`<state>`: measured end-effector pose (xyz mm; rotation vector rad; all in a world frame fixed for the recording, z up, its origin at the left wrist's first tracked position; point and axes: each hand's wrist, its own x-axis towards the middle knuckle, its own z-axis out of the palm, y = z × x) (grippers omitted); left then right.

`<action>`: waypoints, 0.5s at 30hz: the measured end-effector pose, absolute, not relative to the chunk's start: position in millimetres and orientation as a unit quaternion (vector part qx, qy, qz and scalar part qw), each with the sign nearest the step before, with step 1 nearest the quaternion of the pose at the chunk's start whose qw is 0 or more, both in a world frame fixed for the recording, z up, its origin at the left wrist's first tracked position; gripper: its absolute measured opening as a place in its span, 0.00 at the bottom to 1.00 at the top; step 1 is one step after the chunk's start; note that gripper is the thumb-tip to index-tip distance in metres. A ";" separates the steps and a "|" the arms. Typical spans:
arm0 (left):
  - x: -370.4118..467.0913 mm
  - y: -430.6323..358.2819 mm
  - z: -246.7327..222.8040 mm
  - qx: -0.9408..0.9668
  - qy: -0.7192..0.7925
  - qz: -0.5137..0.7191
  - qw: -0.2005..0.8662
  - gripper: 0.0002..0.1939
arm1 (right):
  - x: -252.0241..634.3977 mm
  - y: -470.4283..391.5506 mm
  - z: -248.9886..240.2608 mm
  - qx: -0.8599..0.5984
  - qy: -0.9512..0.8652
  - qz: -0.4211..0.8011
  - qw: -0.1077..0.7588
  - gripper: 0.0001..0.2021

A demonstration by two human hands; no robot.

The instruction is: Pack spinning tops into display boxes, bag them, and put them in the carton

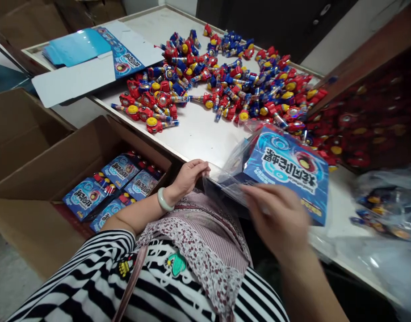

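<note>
In front of me at the table's edge is a blue printed display box (287, 167), tilted, inside a clear plastic bag (227, 188). My left hand (189, 176), with a pale bangle at the wrist, pinches one side of the bag's loose end. At the other side my right hand (279, 214) is closed on the film; it is slightly smeared by motion, and its fingertips press on the plastic. The side of the box nearest my body is partly hidden by the bag and my right hand.
Many red and blue toys (239, 82) with yellow discs lie heaped across the white table (200, 136). Flat printed cardboard (127, 56) rests at back left. A carton (34, 219) at left holds several filled boxes. Bagged toys (383, 205) sit at right, near a large toy-filled bin (362, 107).
</note>
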<state>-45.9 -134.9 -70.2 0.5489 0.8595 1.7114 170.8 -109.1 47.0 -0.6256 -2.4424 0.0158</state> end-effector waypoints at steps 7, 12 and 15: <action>-51.5 -143.1 -74.6 0.378 0.388 0.695 0.472 0.19 | 66.7 -85.6 36.0 -0.196 -0.969 -0.115 0.094 0.10; -64.1 -153.9 -67.1 0.514 0.389 0.652 0.400 0.10 | 80.3 -77.7 43.3 -0.200 -0.974 0.014 0.109 0.11; -70.5 -150.4 -73.8 0.529 0.368 0.647 0.407 0.08 | 115.4 -80.9 58.3 -0.266 -0.917 0.202 0.217 0.11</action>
